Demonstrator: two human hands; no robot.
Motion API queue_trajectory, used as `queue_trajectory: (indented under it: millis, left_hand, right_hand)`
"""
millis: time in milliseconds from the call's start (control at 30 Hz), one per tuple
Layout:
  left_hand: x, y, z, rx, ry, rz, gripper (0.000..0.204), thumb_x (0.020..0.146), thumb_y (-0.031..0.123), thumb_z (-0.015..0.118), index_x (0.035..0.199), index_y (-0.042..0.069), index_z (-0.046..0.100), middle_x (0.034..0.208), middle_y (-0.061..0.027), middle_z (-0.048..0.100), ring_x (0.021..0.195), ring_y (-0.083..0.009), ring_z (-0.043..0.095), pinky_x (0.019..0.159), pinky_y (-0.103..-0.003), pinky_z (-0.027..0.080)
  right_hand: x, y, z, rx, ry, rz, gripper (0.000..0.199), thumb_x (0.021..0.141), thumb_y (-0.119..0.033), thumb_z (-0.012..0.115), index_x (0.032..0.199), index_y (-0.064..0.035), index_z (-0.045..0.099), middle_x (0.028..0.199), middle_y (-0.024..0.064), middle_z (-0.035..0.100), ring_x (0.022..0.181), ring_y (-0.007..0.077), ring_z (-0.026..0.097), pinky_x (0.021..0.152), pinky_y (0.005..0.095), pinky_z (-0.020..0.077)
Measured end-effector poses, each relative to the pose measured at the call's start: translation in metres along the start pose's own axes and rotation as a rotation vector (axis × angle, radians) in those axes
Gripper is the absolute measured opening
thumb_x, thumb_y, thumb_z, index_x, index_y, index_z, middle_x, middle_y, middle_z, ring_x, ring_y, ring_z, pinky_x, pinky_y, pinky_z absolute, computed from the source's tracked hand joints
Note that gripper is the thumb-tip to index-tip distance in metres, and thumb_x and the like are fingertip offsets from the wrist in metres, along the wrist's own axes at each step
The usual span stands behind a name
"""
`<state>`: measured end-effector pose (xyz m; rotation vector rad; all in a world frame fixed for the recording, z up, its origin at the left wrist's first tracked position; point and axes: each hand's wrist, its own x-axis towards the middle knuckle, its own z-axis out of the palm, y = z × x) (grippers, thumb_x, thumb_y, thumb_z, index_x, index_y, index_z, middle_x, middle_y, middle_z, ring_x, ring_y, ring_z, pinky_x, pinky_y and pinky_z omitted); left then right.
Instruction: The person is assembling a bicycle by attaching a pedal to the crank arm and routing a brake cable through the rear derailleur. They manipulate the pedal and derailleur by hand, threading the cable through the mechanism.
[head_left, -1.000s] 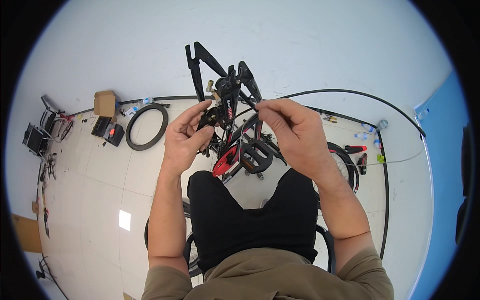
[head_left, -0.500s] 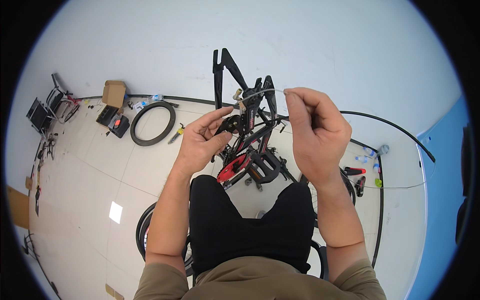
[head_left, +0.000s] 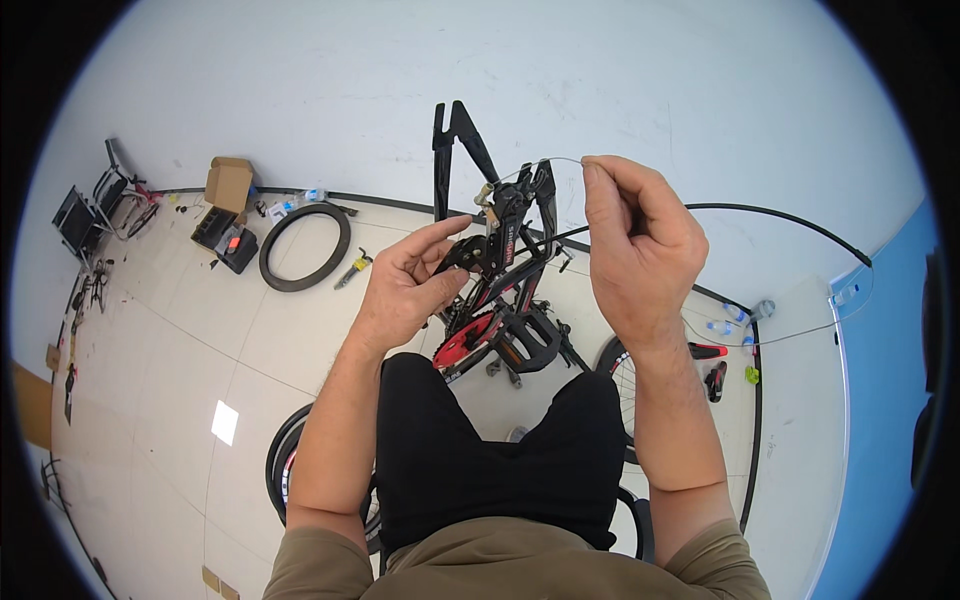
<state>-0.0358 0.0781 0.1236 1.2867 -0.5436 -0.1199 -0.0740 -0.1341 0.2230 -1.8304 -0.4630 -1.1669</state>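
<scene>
My left hand has its thumb and fingers closed round the lower part of a black rear derailleur, the index finger stretched along it. A thin bare wire, the shift cable, arches from the top of the derailleur to my right hand, which pinches it between thumb and index finger. Black cable housing passes behind my right hand and curves out to the right. From its far end more thin wire loops back. Beneath my hands is the upturned black bicycle frame with a red chainring and a black pedal.
Wheels stand beside both my legs, one at the left and one at the right. A loose tyre, an open cardboard box and a yellow-black tool lie farther left. Several bottles and a saddle are at the right.
My right hand has moved slightly up and right with the cable. The derailleur and my left hand have shifted a little to the right. The housing's far end has risen.
</scene>
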Motion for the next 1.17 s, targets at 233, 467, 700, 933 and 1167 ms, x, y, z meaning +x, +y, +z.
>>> queue_trajectory:
  millis: [233,467,700,933,1167]
  left_hand:
    - [0.0,0.003,0.002,0.001,0.01,-0.01,0.059,0.088,-0.007,0.066,0.144,-0.001,0.05,0.103,-0.0085,0.071,0.06,-0.0034,0.051,0.049,-0.02,0.039]
    - [-0.001,0.004,0.002,-0.014,0.014,0.007,0.067,0.086,-0.009,0.067,0.149,0.001,0.045,0.095,-0.0059,0.069,0.061,-0.0042,0.05,0.05,-0.021,0.038]
    - [-0.001,0.004,0.004,-0.018,0.034,0.005,0.072,0.086,-0.01,0.066,0.152,0.001,0.04,0.093,-0.0058,0.068,0.061,-0.005,0.05,0.051,-0.021,0.039]
    - [0.0,-0.001,0.001,-0.023,-0.016,0.01,0.052,0.089,-0.008,0.065,0.139,-0.002,0.055,0.094,-0.0077,0.068,0.061,-0.0067,0.05,0.051,-0.022,0.04]
    - [0.002,-0.004,-0.008,-0.163,-0.01,-0.054,0.055,0.097,0.014,0.066,0.147,0.002,0.048,0.095,-0.0121,0.069,0.063,-0.0122,0.054,0.052,-0.026,0.044]
  right_hand:
    - [0.002,0.002,0.003,-0.018,-0.018,-0.056,0.009,0.086,0.007,0.07,0.093,0.0004,0.07,0.069,0.0026,0.059,0.056,0.006,0.045,0.05,0.0237,0.0373]
    - [0.009,-0.003,0.007,-0.073,-0.159,-0.159,0.011,0.082,0.007,0.07,0.088,-0.0018,0.07,0.065,0.0046,0.056,0.054,0.0127,0.049,0.049,0.0275,0.0387]
    - [0.022,-0.005,0.012,-0.24,-0.416,-0.245,0.004,0.082,-0.004,0.068,0.078,-0.0049,0.069,0.065,0.0082,0.058,0.057,0.0244,0.058,0.053,0.0364,0.0455]
    - [0.032,-0.011,0.016,-0.377,-0.538,-0.331,0.012,0.082,-0.005,0.064,0.07,-0.0027,0.063,0.067,0.0116,0.059,0.062,0.0296,0.062,0.056,0.0397,0.0496]
    - [0.027,-0.006,0.017,-0.423,-0.506,-0.375,0.004,0.075,-0.001,0.063,0.075,-0.0025,0.059,0.066,0.0145,0.059,0.064,0.0315,0.063,0.057,0.0412,0.0513]
